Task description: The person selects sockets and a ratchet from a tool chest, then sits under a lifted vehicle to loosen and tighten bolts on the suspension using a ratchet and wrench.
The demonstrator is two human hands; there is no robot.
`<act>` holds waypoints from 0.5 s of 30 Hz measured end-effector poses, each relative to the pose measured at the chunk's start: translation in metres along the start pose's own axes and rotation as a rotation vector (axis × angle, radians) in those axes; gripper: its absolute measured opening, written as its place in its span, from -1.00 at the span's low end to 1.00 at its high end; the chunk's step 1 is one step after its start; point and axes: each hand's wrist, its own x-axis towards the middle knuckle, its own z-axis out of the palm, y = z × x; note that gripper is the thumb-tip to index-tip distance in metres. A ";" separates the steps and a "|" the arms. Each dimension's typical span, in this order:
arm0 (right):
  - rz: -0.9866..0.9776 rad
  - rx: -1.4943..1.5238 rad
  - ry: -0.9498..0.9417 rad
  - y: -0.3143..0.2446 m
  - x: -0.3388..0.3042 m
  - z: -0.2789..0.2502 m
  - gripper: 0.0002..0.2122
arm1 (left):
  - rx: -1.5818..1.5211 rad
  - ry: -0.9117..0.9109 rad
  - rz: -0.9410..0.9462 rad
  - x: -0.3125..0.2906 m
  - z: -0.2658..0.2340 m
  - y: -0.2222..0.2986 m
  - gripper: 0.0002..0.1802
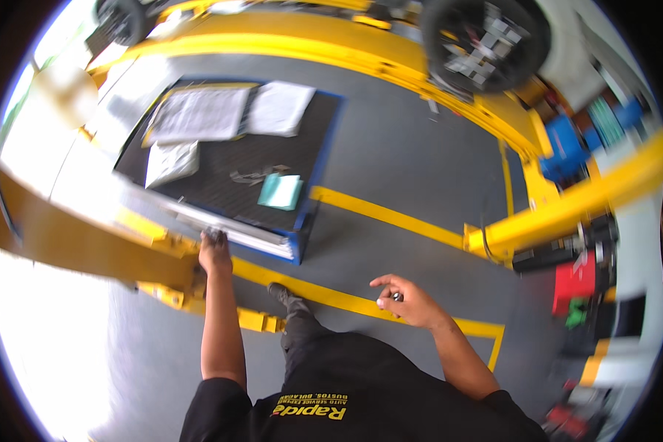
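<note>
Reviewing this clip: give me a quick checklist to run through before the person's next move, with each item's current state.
1. Left hand gripping the blue cart at its near edge: ok.
2. Right hand holding a small metal part: ok; kind of part cannot tell.
3. Papers and teal pad lying flat on the cart top: ok.
4. Foot on the yellow floor line, away from the yellow lift arm: ok.
5. Cart wheels free: cannot tell.

The left arm is stretched forward and almost straight, and the left hand (214, 251) is closed in a grip, knuckles up. The right arm is bent at the elbow; the right hand (409, 298) hangs free with fingers loosely curled
</note>
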 end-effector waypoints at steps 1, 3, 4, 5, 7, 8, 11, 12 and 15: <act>0.043 0.026 0.068 0.020 -0.035 -0.011 -0.65 | 0.079 0.063 -0.016 -0.029 0.012 -0.017 -0.60; 0.073 0.071 0.118 0.044 -0.095 -0.028 -0.66 | 0.220 -0.051 -0.071 -0.037 -0.020 -0.042 -0.58; 0.052 0.131 0.185 0.059 -0.128 -0.036 -0.68 | 0.343 -0.054 -0.110 -0.049 -0.039 -0.068 -0.65; 0.022 0.213 0.291 0.078 -0.164 -0.046 -0.70 | 0.454 -0.055 -0.147 -0.065 -0.056 -0.100 -0.72; -0.006 0.370 0.514 0.127 -0.232 -0.063 -0.72 | 0.596 -0.064 -0.328 -0.137 -0.052 -0.174 -0.77; -0.010 0.481 0.668 0.146 -0.266 -0.070 -0.74 | 0.631 -0.060 -0.472 -0.209 -0.044 -0.209 -0.76; -0.009 0.668 0.956 0.157 -0.299 -0.109 -0.80 | 0.933 -0.474 -0.735 -0.334 -0.021 -0.262 -0.61; 0.014 0.722 1.027 0.159 -0.300 -0.126 -0.81 | 1.074 -0.780 -0.655 -0.360 -0.018 -0.280 -0.57; -0.083 0.756 0.984 0.174 -0.305 -0.190 -0.82 | 1.252 -1.280 -0.811 -0.462 0.117 -0.297 -0.58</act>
